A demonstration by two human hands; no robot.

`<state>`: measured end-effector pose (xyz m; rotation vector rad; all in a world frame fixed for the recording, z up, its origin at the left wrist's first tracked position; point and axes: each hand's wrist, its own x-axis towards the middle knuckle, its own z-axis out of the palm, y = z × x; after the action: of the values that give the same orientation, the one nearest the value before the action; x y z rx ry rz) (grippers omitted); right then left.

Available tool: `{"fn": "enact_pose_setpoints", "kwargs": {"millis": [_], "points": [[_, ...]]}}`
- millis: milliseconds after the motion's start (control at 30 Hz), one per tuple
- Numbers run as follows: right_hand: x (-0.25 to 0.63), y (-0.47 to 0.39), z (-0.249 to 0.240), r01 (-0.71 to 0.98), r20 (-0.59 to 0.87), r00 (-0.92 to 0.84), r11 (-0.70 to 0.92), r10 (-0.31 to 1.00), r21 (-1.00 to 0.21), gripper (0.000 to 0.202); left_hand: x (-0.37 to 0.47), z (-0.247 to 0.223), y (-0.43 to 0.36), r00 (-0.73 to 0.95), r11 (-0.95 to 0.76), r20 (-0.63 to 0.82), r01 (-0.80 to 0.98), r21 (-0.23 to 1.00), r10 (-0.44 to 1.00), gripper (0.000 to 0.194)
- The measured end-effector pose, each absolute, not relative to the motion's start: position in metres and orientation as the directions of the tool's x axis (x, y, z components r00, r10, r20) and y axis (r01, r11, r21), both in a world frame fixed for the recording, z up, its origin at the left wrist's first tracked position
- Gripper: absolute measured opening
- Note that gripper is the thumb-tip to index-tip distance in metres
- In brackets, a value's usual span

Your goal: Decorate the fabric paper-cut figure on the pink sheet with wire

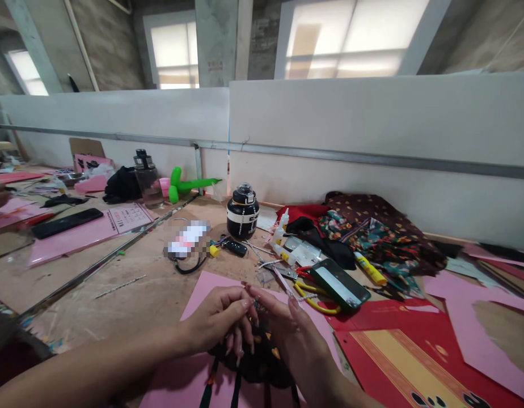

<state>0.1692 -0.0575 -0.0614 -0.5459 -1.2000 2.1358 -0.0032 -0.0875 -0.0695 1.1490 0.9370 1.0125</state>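
Note:
Between my hands, a dark fabric piece [268,362] with gold heart-like spots lies on a pink sheet [168,385]. Dark tassels [208,391] hang from its near edge. My left hand [228,320] bends over its upper left part with curled fingers, closed on the cloth; what the fingertips pinch is partly hidden. Along the right side rests my right hand [302,334], fingers stretched toward the left hand's knuckles and thumb raised apart. The fingertips of both hands meet at the far edge of the cloth.
Beyond the hands stand a black-and-white bottle [242,215], a car key [235,247] and glue bottles [280,226]. A phone [339,283] and yellow-handled scissors [315,300] lie to the right, near a glue tube [370,268], folded fabrics [372,226] and a red printed bag [398,362].

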Motion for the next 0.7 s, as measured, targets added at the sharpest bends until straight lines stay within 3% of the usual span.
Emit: {"fn": "enact_pose_setpoints", "kwargs": {"millis": [133,433,700], "points": [[0.168,-0.051,-0.054,-0.353,-0.084,-0.7,-0.446,0.709,-0.823,0.061,0.0,-0.065,-0.089,0.236,0.119,-0.087,-0.128,0.985,0.968,0.043],[0.179,-0.019,-0.018,-0.509,-0.021,-0.491,-0.306,0.871,-0.805,0.057,-0.012,-0.053,-0.079,0.161,0.043,-0.034,-0.054,0.998,0.986,0.041],[0.176,-0.034,-0.05,-0.244,0.097,-0.572,-0.056,0.815,-0.968,0.06,-0.004,-0.048,-0.072,0.229,0.064,-0.043,-0.086,0.994,0.973,0.062]]}}
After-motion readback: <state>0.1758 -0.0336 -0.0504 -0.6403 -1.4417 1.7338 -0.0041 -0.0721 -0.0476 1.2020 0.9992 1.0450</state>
